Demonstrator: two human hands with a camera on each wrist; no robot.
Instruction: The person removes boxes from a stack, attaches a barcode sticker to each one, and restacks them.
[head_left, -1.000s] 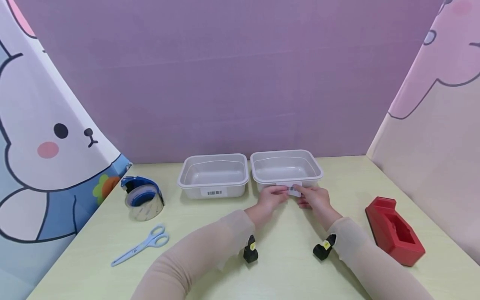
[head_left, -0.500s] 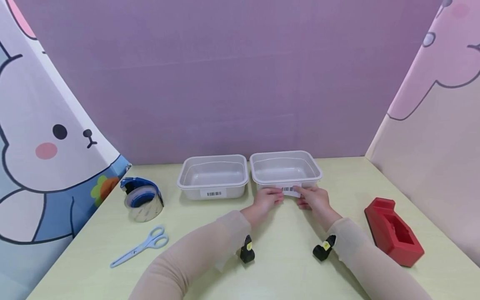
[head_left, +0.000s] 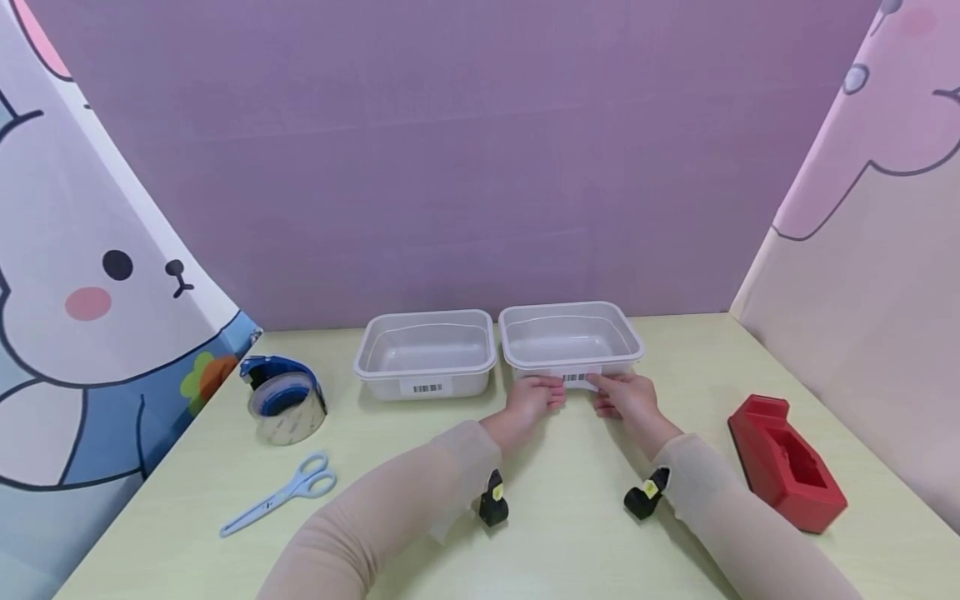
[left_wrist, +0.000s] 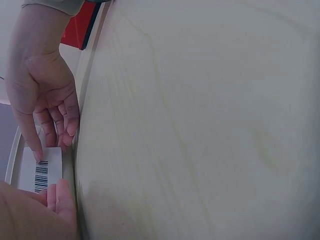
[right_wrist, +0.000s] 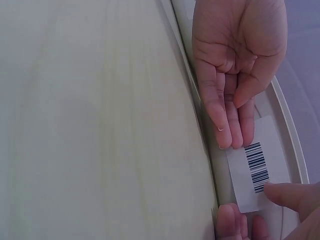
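Note:
A white barcode label (right_wrist: 274, 150) lies on the front wall of the right-hand pale plastic tub (head_left: 570, 325). My right hand (head_left: 633, 407) presses its thumb on the label near the barcode's end, its other fingers loosely bent below. Extended fingertips of my left hand (right_wrist: 237, 55) touch the label's other end, its thumb lying against the fingers in the right wrist view. To the left stands a matching tub (head_left: 423, 325) with a similar barcode label (head_left: 444, 386) on its front.
A blue tape cutter with a clear tape roll (head_left: 296, 421) stands at the left of the table (head_left: 555, 533). Light blue scissors (head_left: 281, 496) lie in front of it. At the right is a red tape dispenser (head_left: 791, 467). A purple backdrop (head_left: 480, 167) rises behind the tubs.
My left hand has slid left along the label, uncovering the barcode. The label's lower right corner, which stuck out, now shows less. My right hand has barely moved.

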